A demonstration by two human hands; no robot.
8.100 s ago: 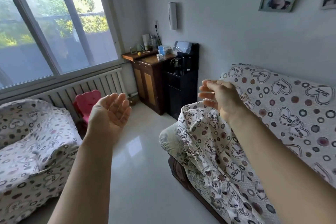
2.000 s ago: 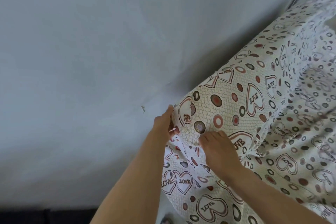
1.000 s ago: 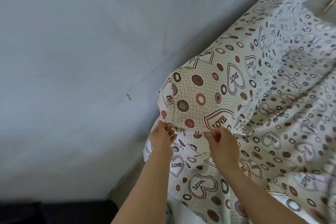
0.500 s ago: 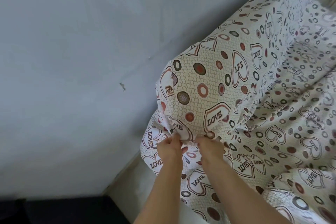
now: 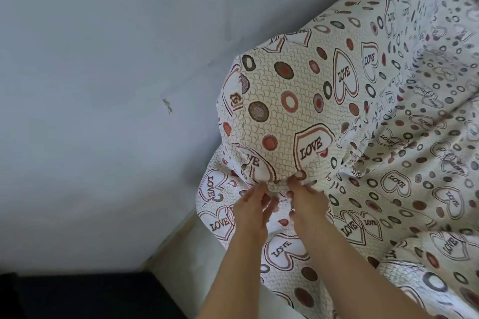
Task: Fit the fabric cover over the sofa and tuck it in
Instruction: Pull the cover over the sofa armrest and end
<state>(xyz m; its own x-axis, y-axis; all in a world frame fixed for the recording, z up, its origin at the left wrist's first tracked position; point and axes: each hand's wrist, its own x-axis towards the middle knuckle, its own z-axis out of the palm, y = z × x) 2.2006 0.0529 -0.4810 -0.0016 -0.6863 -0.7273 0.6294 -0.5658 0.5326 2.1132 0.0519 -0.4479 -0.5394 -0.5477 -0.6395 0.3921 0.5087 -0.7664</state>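
The fabric cover (image 5: 280,111), white with "LOVE" hearts and coloured circles, is stretched over the sofa's backrest corner beside the wall and drapes down over the seat to the right. My left hand (image 5: 252,206) and my right hand (image 5: 305,199) sit side by side just under that corner. Each pinches the fold of cover hanging below it, thumbs on top. The sofa itself is hidden beneath the cloth.
A grey wall (image 5: 103,85) runs close along the sofa's left side, leaving a narrow strip of pale floor (image 5: 202,254). A dark piece of furniture (image 5: 85,295) fills the bottom left corner.
Over the last second both hands came together and slid down a little along the fold under the corner. The cover now sits tighter over the backrest corner.
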